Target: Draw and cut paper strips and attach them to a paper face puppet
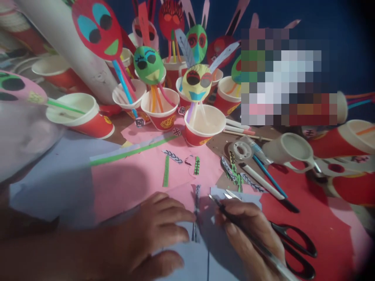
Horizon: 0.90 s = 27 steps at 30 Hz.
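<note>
My left hand [158, 234] lies flat with fingers stretched out, pressing down a pale lilac paper [190, 261] beside a narrow strip with black markings [197, 212]. My right hand [252, 238] is closed around a clear-barrelled black pen [234, 222], whose tip sits just right of the strip's top. Both hands rest low in the view, over a pink sheet [129, 183].
Red paper cups [202, 128] holding straws topped with paper faces [197, 82] crowd the far side. Black scissors [295, 244] lie right of my right hand on red paper. Pens [269, 181], a tape roll [240, 150], a white cup [285, 148] and cut strips [166, 171] lie nearby.
</note>
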{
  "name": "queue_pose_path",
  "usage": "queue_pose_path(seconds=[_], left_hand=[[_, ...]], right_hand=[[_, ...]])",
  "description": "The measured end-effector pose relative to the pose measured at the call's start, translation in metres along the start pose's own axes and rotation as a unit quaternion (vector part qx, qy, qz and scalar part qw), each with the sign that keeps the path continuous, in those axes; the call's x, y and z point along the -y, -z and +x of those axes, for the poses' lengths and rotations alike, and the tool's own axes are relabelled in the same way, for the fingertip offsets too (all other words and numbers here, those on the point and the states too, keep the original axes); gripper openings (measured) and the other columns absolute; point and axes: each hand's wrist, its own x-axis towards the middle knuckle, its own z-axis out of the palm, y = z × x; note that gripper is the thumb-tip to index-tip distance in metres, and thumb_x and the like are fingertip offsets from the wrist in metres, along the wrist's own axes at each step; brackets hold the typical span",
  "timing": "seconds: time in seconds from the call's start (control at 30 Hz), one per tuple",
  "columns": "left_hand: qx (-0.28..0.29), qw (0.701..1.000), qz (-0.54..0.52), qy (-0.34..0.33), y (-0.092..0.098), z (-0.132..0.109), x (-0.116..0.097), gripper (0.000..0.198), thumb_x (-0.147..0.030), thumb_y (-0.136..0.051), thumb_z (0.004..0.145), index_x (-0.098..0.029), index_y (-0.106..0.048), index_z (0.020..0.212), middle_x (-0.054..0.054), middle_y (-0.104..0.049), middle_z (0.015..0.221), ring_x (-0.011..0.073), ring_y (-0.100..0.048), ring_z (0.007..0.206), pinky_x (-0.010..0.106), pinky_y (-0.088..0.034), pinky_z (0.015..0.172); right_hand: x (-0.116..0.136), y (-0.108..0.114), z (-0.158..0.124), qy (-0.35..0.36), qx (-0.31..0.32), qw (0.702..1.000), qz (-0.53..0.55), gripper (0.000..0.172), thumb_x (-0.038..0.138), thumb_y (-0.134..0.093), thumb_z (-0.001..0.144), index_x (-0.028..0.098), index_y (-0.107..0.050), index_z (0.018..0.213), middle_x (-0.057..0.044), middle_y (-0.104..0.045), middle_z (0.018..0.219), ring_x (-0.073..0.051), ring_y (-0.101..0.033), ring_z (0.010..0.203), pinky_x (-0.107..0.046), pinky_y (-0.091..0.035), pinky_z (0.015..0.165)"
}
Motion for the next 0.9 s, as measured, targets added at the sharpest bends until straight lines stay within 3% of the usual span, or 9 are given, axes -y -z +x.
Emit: queue_pose_path(seconds=[0.13,0.27,0.47,0.67,0.77,0.9], left_hand=[[-0.111,0.99,-0.089,-0.005,-0.003,-0.002,0.004,0.023,-0.007,-0.042,0.083,-0.016,-0.052,0.102,0.01,-0.062,0.096,0.0182,-0.056,0.093,0.034,-0.045,0.084],[-0.124,0.988,-0.088,0.002,-0.004,-0.001,0.003,0.017,-0.006,-0.042,0.084,-0.013,-0.055,0.092,0.006,-0.06,0.074,0.0145,-0.054,0.071,0.028,-0.046,0.069],[-0.144,0.986,-0.069,0.053,-0.003,-0.001,0.003,0.018,-0.012,-0.041,0.086,-0.012,-0.059,0.083,0.004,-0.06,0.07,0.0113,-0.053,0.064,0.021,-0.044,0.06],[-0.157,0.977,-0.095,0.106,-0.007,-0.003,0.006,0.025,-0.022,-0.039,0.089,-0.013,-0.06,0.079,0.004,-0.06,0.069,0.0109,-0.055,0.06,0.021,-0.045,0.057],[-0.155,0.974,-0.11,0.122,-0.006,-0.004,0.005,0.026,-0.023,-0.039,0.09,-0.013,-0.06,0.08,0.004,-0.06,0.07,0.0111,-0.055,0.062,0.022,-0.045,0.059],[-0.142,0.973,-0.119,0.137,-0.005,-0.005,0.004,0.025,-0.023,-0.039,0.091,-0.014,-0.06,0.081,0.004,-0.061,0.072,0.0111,-0.055,0.064,0.022,-0.045,0.061]], right_hand=[[-0.006,-0.001,-0.004,-0.058,0.016,0.992,0.113,0.018,0.019,-0.044,0.09,0.024,-0.052,0.106,-0.003,-0.064,0.077,-0.013,-0.062,0.06,-0.023,-0.054,0.054],[-0.003,-0.002,-0.006,-0.042,0.018,0.996,0.072,0.02,0.018,-0.041,0.092,0.023,-0.052,0.107,0.002,-0.06,0.061,-0.01,-0.057,0.051,-0.02,-0.05,0.05],[0.002,0.004,-0.005,0.065,0.034,0.995,-0.07,0.008,0.017,-0.057,0.082,0.022,-0.053,0.088,0.003,-0.06,0.065,-0.011,-0.057,0.053,-0.022,-0.048,0.05],[0.002,0.01,-0.009,0.239,0.067,0.95,-0.191,0.022,0.036,-0.063,0.08,0.021,-0.049,0.088,-0.002,-0.063,0.073,-0.016,-0.06,0.063,-0.027,-0.047,0.057],[0.006,0.008,-0.008,0.263,0.089,0.934,-0.224,0.025,0.042,-0.057,0.084,0.019,-0.047,0.087,-0.003,-0.063,0.07,-0.016,-0.058,0.059,-0.028,-0.044,0.054],[0.007,-0.005,-0.007,0.266,0.074,0.923,-0.269,0.038,0.057,-0.046,0.084,0.019,-0.045,0.084,-0.002,-0.059,0.062,-0.018,-0.053,0.052,-0.03,-0.039,0.05]])
